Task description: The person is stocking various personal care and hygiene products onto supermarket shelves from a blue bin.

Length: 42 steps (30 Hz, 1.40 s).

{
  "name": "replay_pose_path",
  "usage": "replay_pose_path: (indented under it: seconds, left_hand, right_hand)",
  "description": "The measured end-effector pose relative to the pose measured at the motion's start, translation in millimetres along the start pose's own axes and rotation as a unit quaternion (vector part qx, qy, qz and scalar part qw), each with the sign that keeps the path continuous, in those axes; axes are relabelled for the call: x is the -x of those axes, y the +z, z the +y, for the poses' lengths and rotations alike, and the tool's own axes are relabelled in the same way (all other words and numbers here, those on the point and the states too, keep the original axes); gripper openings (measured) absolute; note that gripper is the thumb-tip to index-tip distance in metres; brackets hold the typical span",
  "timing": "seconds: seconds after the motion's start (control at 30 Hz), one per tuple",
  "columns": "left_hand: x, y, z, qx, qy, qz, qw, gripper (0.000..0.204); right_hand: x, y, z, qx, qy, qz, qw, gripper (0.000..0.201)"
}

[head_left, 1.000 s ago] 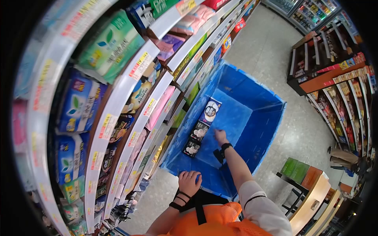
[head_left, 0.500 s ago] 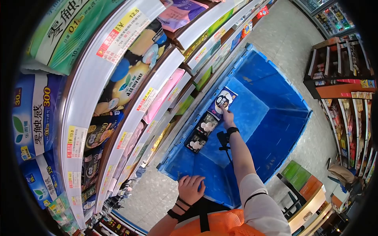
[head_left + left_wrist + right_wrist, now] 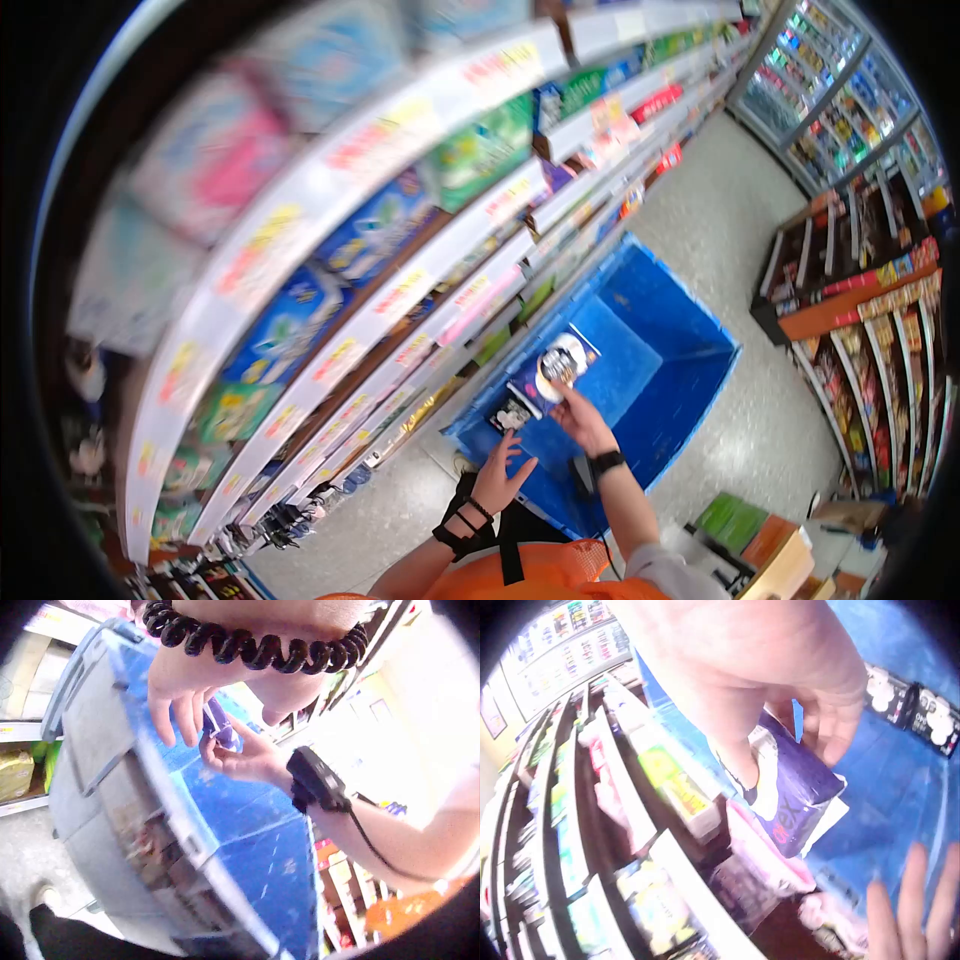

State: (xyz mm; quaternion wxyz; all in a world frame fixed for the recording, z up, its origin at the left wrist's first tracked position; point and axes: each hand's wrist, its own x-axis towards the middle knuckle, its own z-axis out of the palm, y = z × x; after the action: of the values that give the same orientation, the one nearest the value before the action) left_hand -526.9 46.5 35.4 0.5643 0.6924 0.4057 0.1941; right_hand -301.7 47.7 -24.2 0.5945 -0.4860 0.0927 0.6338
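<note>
My right hand (image 3: 583, 418) grips a dark purple and white sanitary pad pack (image 3: 799, 784), thumb on one face and fingers on the other. The pack is raised above the floor of a blue bin (image 3: 690, 425). Fingers spread, my left hand (image 3: 495, 478) is over the bin's near side, apart from the held pack in the right wrist view. Two black packs with white flower prints (image 3: 934, 724) lie side by side in the bin; in the head view the held pack and hands hide part of them.
A long shelf (image 3: 400, 270) of packaged goods with price tags runs along the left, close to the bin. Dark snack racks (image 3: 840, 250) stand at the right. Nearer on that side are green boxes (image 3: 730, 520). Glass-door coolers (image 3: 840, 100) line the far end.
My right hand has taken hold of the purple and white pack and lifted it towards me. My left hand has come off the bin's rim and reaches towards the pack. The head view has shifted.
</note>
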Motion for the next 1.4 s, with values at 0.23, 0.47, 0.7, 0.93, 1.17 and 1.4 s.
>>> replay_pose_path:
  seconds: [0.23, 0.47, 0.7, 0.93, 1.17, 1.4]
  left_hand:
    - [23.2, -70.7, 87.0, 0.364, -0.018, 0.026, 0.931, 0.053]
    - [89.2, -155.6, 148.5, 0.368, 0.086, 0.152, 0.913, 0.036]
    - [153.9, -248.3, 186.6, 0.258, 0.194, 0.291, 0.901, 0.059]
    - [177.2, -327.2, 252.6, 0.11, 0.257, 0.411, 0.868, 0.063]
    - [153.6, -377.1, 257.1, -0.037, 0.269, 0.491, 0.828, 0.05]
    - [139.3, -357.2, 264.6, -0.191, 0.203, 0.568, 0.775, 0.063]
  right_hand:
    - [182.0, 130.4, 2.0, 0.14, -0.09, -0.112, 0.98, 0.03]
    - [243.3, 223.4, 15.6, 0.262, -0.184, -0.212, 0.923, 0.034]
    - [285.5, 318.3, -2.3, 0.271, -0.339, -0.322, 0.841, 0.06]
    - [298.8, 402.8, 5.3, 0.395, -0.513, -0.296, 0.703, 0.048]
    - [289.6, 463.3, 17.1, 0.392, -0.639, -0.222, 0.624, 0.049]
    - [280.8, 454.8, 34.1, 0.416, -0.696, -0.147, 0.566, 0.049]
